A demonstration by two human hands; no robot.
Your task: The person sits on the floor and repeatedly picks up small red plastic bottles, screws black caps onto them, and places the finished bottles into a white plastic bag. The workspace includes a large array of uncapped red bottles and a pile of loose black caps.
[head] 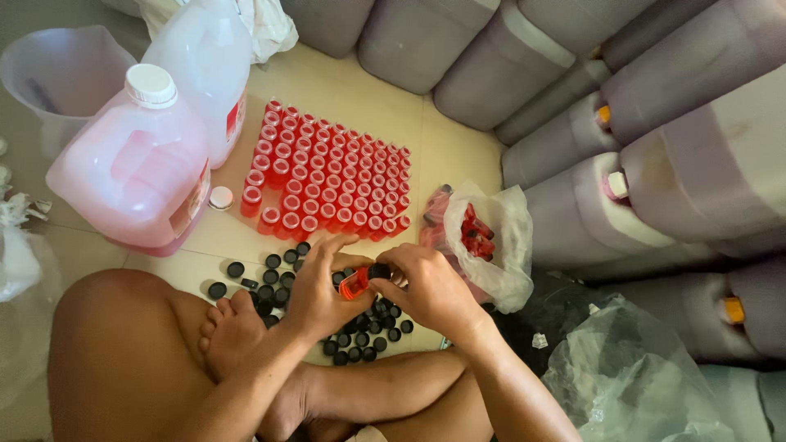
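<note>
Big drums (655, 123) stack from 12 to 3 o'clock, two pink jugs (139, 164) sit at 10. Rows of open red vials (327, 172) fill the tile around 12, a bag (491, 237) lies at 3. Dead center, left hand (315, 290) grips a vial (354, 283) sideways while right hand (426, 290) pinches a cap (379, 270) onto it. Loose caps (270, 282) scatter underneath.

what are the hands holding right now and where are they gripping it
The left hand grips a small red bottle around its body; the right hand pinches the black cap at its top.
</note>
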